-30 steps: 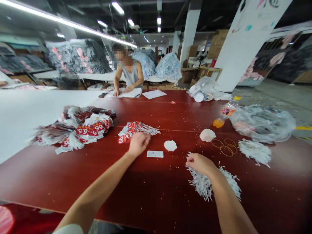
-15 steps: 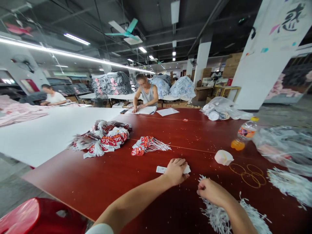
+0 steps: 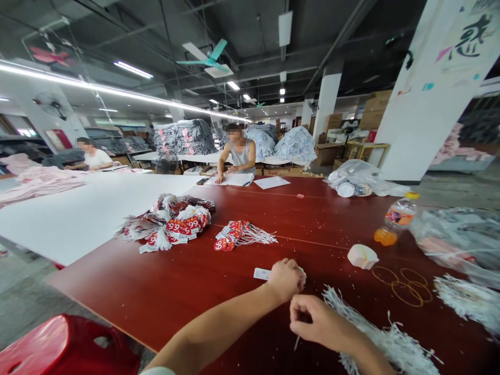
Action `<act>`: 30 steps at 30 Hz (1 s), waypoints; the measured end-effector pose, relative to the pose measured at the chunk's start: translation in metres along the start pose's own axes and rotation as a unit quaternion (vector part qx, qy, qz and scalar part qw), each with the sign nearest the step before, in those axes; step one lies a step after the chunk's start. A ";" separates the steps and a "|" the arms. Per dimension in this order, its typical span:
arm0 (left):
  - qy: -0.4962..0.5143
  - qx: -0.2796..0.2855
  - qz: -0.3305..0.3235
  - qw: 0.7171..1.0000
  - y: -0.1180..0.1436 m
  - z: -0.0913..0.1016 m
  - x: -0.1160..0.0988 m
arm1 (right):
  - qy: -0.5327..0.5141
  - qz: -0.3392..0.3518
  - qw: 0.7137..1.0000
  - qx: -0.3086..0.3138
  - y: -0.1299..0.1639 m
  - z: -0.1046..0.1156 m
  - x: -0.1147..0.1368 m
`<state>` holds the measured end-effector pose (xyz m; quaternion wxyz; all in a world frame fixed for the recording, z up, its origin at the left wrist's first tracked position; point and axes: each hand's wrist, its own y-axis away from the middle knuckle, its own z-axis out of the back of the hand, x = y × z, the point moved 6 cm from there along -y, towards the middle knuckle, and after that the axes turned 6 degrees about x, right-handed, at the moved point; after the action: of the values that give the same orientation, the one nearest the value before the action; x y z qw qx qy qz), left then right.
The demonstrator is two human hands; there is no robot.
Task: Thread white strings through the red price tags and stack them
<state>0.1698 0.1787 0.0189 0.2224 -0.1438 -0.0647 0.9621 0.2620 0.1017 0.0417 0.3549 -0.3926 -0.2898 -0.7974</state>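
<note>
My left hand (image 3: pixel 287 280) rests on the red-brown table with its fingers curled over a white printed tag (image 3: pixel 261 273); the tag's end sticks out on the left. My right hand (image 3: pixel 318 320) is just below and to the right, thumb and finger pinched together, with a thin white string (image 3: pixel 296 342) hanging beneath. Beside my right forearm lies a bundle of white strings (image 3: pixel 375 328). Farther up the table sits a small batch of red strung tags (image 3: pixel 234 234), their strings fanned to the right. A larger heap of similar tags (image 3: pixel 172 221) is to its left.
On the right are a roll of whitish tape (image 3: pixel 362 256), rubber bands (image 3: pixel 406 286), an orange drink bottle (image 3: pixel 395 219), more strings (image 3: pixel 464 299) and plastic bags (image 3: pixel 457 245). A co-worker (image 3: pixel 238 151) leans over papers (image 3: pixel 230 179) opposite. A red stool (image 3: pixel 35 346) stands lower left.
My right hand has moved left, from the string bundle to close beside my left hand, with a string now hanging below it. My left hand stays on the tag; the view has shifted slightly.
</note>
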 end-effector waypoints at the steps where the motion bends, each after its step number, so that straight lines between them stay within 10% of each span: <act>1: 0.005 -0.009 0.011 1.000 0.002 0.004 -0.001 | -0.025 -0.018 0.999 0.023 -0.006 -0.010 -0.002; 12: 0.328 -0.171 0.141 0.918 0.115 0.041 0.050 | -0.041 0.078 0.971 -0.222 -0.015 -0.004 0.009; 30: 0.304 -0.125 0.013 0.944 0.122 0.039 0.028 | -0.063 -0.001 0.967 -0.245 -0.032 -0.016 -0.017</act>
<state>0.0834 0.0799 0.0261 0.1991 -0.4574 -0.1121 0.8594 0.2375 0.1140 0.0139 0.2285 -0.5169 -0.1076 -0.8179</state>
